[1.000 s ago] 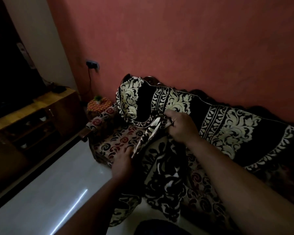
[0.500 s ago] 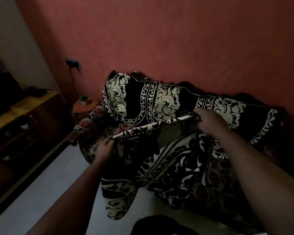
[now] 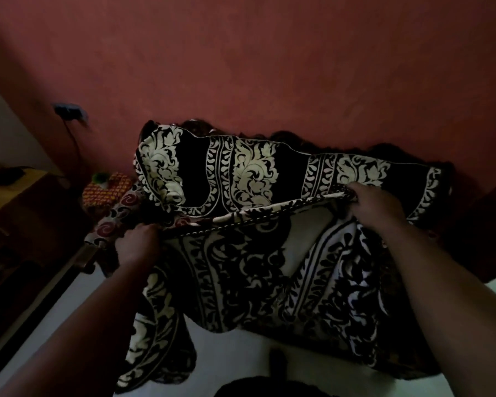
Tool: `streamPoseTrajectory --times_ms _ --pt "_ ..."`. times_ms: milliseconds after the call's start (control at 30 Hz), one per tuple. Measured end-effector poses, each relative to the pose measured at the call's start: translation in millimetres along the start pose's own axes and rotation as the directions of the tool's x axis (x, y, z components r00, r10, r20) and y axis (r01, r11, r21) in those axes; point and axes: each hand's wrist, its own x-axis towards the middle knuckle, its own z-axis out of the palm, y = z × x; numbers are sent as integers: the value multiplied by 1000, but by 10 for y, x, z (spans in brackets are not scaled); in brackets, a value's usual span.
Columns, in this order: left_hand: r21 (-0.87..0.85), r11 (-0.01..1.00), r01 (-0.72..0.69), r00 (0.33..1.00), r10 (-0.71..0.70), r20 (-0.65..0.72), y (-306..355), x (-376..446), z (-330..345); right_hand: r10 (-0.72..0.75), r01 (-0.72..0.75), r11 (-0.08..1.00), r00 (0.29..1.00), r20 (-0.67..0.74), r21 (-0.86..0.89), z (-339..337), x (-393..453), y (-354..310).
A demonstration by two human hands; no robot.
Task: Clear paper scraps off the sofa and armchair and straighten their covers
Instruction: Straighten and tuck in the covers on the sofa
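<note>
A black and cream floral seat cover (image 3: pixel 258 276) hangs in front of the sofa, lifted and stretched by its top edge. My left hand (image 3: pixel 139 243) grips the left end of that edge, and my right hand (image 3: pixel 375 203) grips the right end. Behind it a matching cover (image 3: pixel 241 173) drapes over the sofa backrest. The sofa's own red and cream swirl fabric (image 3: pixel 118 213) shows at the left armrest. The seat is hidden by the raised cover. No paper scraps are visible.
A red wall (image 3: pixel 269 67) stands behind the sofa, with a socket and cable (image 3: pixel 69 113) at left. A wooden cabinet (image 3: pixel 15 213) runs along the left. A small orange patterned stand with a plant (image 3: pixel 106 187) sits beside the armrest. Pale floor (image 3: pixel 241 351) lies below.
My hands moved apart along the cover's edge, pulling it taut and lifting it wide. The camera turned right and came closer to the sofa.
</note>
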Motion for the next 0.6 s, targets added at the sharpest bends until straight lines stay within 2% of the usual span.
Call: streamPoseTrajectory --times_ms 100,233,367,433,533,600 --pt "-69 997 -46 999 47 5 374 455 -65 80 -79 997 997 -5 22 43 407 270" --pt "-82 989 -126 982 112 -154 1002 1171 -260 175 -173 984 981 -88 30 38 1084 506" --pt "-68 983 -170 935 140 -325 1381 1872 -440 144 -138 990 940 -310 43 -2 1599 627" --pt "-83 979 -184 909 138 -394 1469 2137 -424 107 -97 994 932 -345 45 27 1731 699" --pt "-24 970 -242 914 220 -342 1460 2273 -154 90 -82 995 979 -183 52 274 1761 906" --pt "22 953 -304 938 303 -169 1364 2266 200 116 -114 993 993 -34 35 536 1687 1053"
